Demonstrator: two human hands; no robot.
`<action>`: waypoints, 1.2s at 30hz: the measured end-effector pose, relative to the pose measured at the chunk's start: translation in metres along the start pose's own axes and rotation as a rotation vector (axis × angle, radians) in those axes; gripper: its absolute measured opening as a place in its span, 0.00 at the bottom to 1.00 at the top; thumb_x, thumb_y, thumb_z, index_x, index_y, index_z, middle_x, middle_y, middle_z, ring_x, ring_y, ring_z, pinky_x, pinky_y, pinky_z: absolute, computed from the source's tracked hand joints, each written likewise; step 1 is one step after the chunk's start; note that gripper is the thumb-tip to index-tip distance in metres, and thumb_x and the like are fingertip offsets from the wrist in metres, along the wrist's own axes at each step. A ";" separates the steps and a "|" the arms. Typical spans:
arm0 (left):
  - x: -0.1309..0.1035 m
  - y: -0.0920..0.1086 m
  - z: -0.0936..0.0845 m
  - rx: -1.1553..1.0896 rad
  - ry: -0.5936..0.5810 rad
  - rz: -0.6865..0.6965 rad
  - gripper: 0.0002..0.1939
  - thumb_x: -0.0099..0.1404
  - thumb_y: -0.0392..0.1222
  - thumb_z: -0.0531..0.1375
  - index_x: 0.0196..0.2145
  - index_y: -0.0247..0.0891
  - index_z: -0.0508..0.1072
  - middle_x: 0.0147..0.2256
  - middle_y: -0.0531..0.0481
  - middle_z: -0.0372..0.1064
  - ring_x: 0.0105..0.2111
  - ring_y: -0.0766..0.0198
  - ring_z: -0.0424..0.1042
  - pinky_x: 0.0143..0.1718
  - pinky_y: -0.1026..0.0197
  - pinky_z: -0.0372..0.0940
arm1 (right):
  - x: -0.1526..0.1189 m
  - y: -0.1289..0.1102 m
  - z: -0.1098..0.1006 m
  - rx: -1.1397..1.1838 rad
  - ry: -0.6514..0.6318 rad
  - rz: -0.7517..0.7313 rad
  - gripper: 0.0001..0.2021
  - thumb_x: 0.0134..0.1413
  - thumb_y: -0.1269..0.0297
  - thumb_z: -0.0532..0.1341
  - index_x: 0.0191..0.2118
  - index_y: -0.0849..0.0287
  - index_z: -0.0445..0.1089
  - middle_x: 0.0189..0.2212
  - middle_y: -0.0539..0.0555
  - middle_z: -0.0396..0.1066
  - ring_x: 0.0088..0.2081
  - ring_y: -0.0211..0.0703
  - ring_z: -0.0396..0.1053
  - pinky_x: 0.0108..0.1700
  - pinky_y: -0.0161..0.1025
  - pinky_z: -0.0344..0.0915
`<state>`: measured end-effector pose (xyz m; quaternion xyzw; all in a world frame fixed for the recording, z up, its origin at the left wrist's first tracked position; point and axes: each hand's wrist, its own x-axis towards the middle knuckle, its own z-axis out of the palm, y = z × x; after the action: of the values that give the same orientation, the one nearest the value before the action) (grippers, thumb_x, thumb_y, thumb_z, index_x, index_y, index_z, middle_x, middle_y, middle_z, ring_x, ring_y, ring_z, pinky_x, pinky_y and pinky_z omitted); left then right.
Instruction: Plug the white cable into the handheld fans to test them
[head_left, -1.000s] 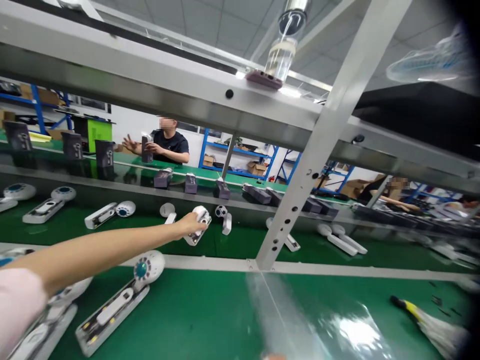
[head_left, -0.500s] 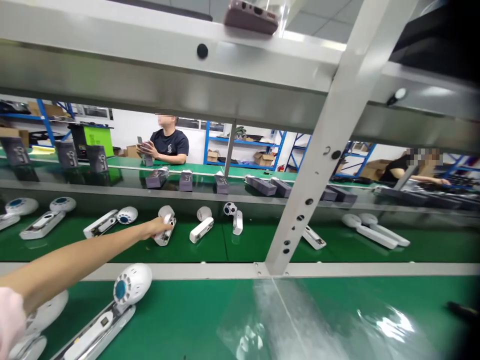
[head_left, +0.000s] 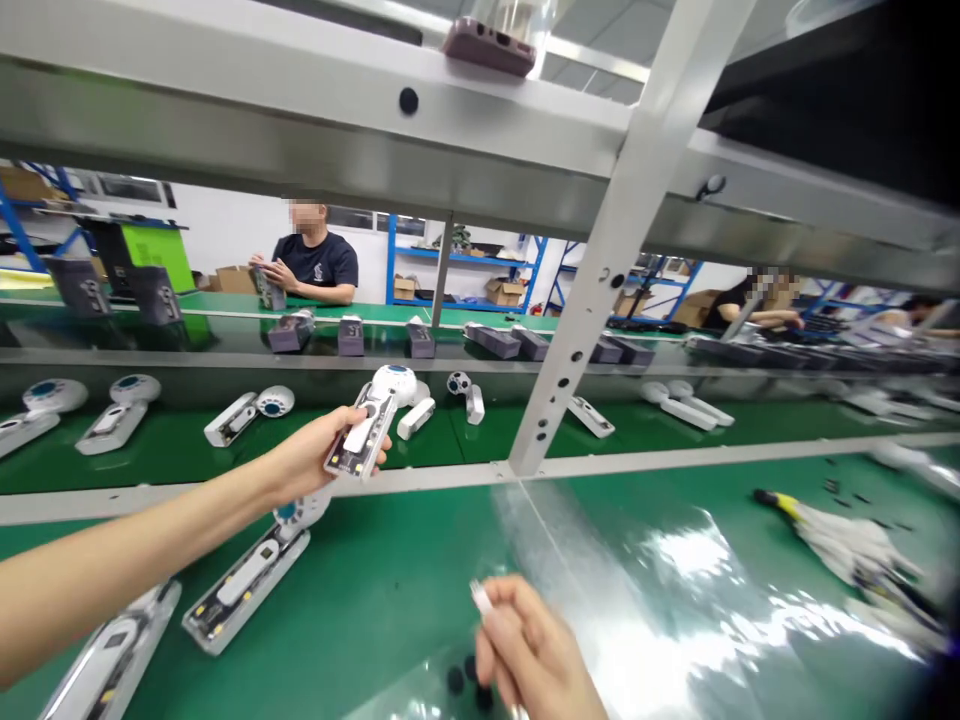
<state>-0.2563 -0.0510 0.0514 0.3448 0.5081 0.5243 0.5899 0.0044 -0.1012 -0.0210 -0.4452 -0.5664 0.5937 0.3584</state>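
Note:
My left hand (head_left: 322, 455) is closed around a white handheld device (head_left: 369, 425) with a round vented head. Its long body has an uncovered face, showing circuit parts and a white strip. It is held above the front rail, in front of the conveyor belt. My right hand (head_left: 529, 650), lower and nearer me, pinches a small white pronged piece (head_left: 480, 597) between thumb and fingers. Below that hand, several black round pads (head_left: 456, 681) lie on a clear plastic sheet (head_left: 405, 695). Two similar devices, one of them a white device (head_left: 244, 590), rest on the green worktop by my left forearm.
More white devices lie along the green belt (head_left: 176, 455). Dark printed boxes (head_left: 350, 336) stand and lie behind it. A slanted metal post (head_left: 581, 330) rises from the front rail. Cutters with a white glove (head_left: 832, 535) lie at right. A co-worker (head_left: 319, 262) sits opposite, holding a box.
My left hand has lifted the device off the belt and brought it closer, to the right. My right hand has come into view with the small white piece. The camera has turned right.

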 end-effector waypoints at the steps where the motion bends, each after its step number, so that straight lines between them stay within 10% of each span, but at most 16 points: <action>1: -0.012 -0.005 0.010 -0.018 -0.024 -0.014 0.15 0.66 0.44 0.47 0.37 0.30 0.68 0.30 0.44 0.71 0.27 0.61 0.71 0.27 0.61 0.69 | 0.001 -0.014 0.008 0.003 0.004 -0.038 0.16 0.49 0.48 0.58 0.29 0.58 0.64 0.14 0.46 0.65 0.14 0.30 0.49 0.19 0.31 0.45; 11: -0.073 -0.031 0.045 -0.035 -0.345 0.010 0.12 0.60 0.47 0.59 0.36 0.35 0.66 0.29 0.49 0.69 0.24 0.66 0.68 0.22 0.64 0.70 | 0.016 -0.065 0.041 0.148 -0.051 -0.196 0.10 0.52 0.61 0.60 0.25 0.59 0.63 0.14 0.40 0.51 0.17 0.30 0.45 0.19 0.32 0.43; 32: -0.072 -0.028 0.043 0.364 -0.273 0.056 0.10 0.60 0.39 0.52 0.40 0.41 0.57 0.27 0.56 0.65 0.23 0.64 0.70 0.19 0.64 0.67 | 0.033 -0.076 0.035 -0.074 -0.260 -0.083 0.09 0.50 0.62 0.59 0.24 0.59 0.60 0.15 0.41 0.50 0.18 0.31 0.43 0.20 0.33 0.40; 36: -0.048 -0.020 0.038 0.514 -0.163 0.078 0.07 0.61 0.42 0.54 0.36 0.40 0.59 0.27 0.54 0.68 0.24 0.61 0.72 0.19 0.63 0.68 | 0.049 -0.070 0.035 0.003 -0.140 -0.071 0.11 0.48 0.58 0.59 0.24 0.59 0.59 0.16 0.41 0.47 0.18 0.31 0.41 0.20 0.33 0.38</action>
<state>-0.2114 -0.0974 0.0530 0.5434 0.5618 0.3710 0.5014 -0.0510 -0.0613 0.0410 -0.3818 -0.6045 0.6112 0.3395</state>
